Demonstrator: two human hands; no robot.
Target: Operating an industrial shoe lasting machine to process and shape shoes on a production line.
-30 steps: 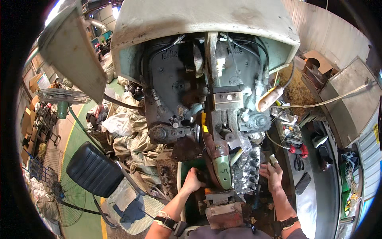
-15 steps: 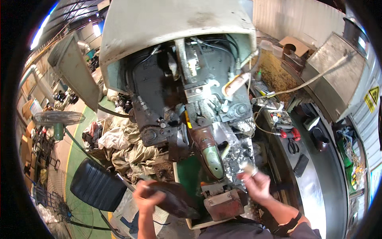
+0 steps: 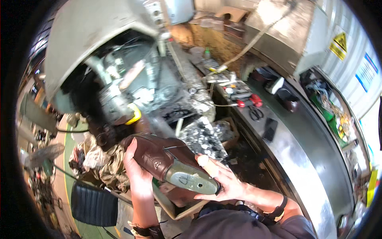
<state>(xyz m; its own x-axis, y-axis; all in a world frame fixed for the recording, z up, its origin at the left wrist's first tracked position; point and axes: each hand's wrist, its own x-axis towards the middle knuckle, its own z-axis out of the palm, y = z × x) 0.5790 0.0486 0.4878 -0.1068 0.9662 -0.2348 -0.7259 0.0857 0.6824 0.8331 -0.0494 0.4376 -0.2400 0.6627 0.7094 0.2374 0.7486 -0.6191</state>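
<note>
Between my hands is a brown leather shoe upper (image 3: 153, 155) on a green shoe last (image 3: 185, 179), its bare heel end tilted down to the right with a small hole in it. My left hand (image 3: 137, 169) grips the upper's left side, thumb on top. Around the heel end of the last my right hand (image 3: 227, 181) is closed. Something pale lies along its fingers; whether a finger cover or a loose piece, I cannot tell. Behind the shoe stands a machine (image 3: 139, 87), blurred, with a yellow part (image 3: 134, 114) at its front.
Right of me runs a metal bench (image 3: 286, 159) with a dark phone-like slab (image 3: 270, 129), black scissors (image 3: 256, 114) and a red tool (image 3: 250, 101). A black seat (image 3: 94, 204) stands at lower left, near piled cloth (image 3: 105, 161) and a fan (image 3: 45, 155).
The view has swung right. Earlier my left hand held a dark brown shoe low at left and my right hand was apart from it; now both hands grip a shoe together in front of me.
</note>
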